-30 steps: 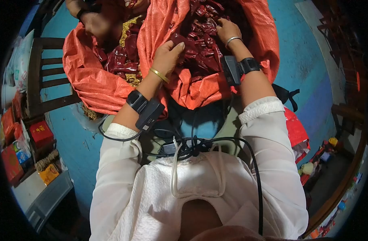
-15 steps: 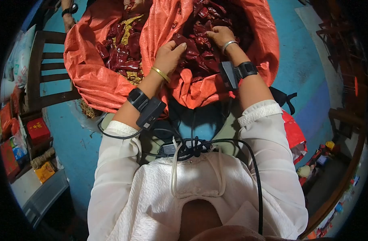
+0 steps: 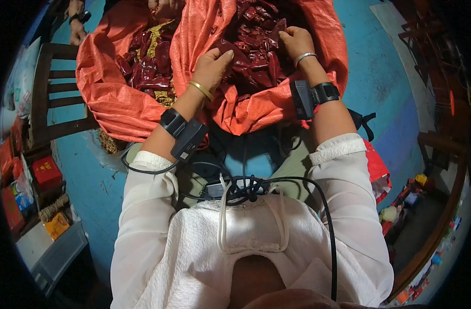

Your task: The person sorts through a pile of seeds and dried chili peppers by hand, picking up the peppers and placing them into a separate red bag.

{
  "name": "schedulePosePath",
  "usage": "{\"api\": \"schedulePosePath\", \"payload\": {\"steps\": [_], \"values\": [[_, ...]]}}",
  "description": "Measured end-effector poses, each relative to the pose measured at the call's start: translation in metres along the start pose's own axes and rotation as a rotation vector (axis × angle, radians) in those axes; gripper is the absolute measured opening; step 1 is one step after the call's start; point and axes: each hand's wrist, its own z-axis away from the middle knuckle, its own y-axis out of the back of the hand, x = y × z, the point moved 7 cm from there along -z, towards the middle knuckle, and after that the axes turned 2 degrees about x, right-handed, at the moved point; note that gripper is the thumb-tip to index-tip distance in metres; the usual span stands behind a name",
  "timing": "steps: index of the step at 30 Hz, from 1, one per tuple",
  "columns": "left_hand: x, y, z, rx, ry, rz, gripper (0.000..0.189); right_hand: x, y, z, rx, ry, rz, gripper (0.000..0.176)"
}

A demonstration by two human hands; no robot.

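The left hand is being held palm down on the dried red chillies inside the orange sack, beside the sack's middle fold. Its fingers are pressed together and slightly curled, and whether anything is being gripped cannot be told. Deeper in the sack, the right hand is being bent at the wrist, its fingertips being pinched on one chilli. Another person's hand is being shown at the sack's far left rim.
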Motion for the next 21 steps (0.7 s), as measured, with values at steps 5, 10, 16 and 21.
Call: {"api": "schedulePosePath", "payload": {"steps": [5, 10, 16, 21], "values": [[-0.001, 0.001, -0.003, 0.007, -0.006, 0.019, 0.015, 0.031, -0.022, -0.007, -0.143, -0.196, -0.324, 0.022], [0.007, -0.003, 0.002, 0.001, 0.019, 0.032, 0.017, 0.018, -0.023, 0.006, -0.239, -0.290, -0.467, 0.019], [0.007, -0.002, 0.002, -0.006, 0.008, -0.011, 0.024, -0.005, -0.033, 0.026, -0.433, -0.384, -0.700, 0.006], [0.004, 0.001, 0.002, 0.039, 0.030, -0.122, 0.027, -0.007, -0.040, 0.027, -0.549, -0.300, -0.689, 0.003]]}}
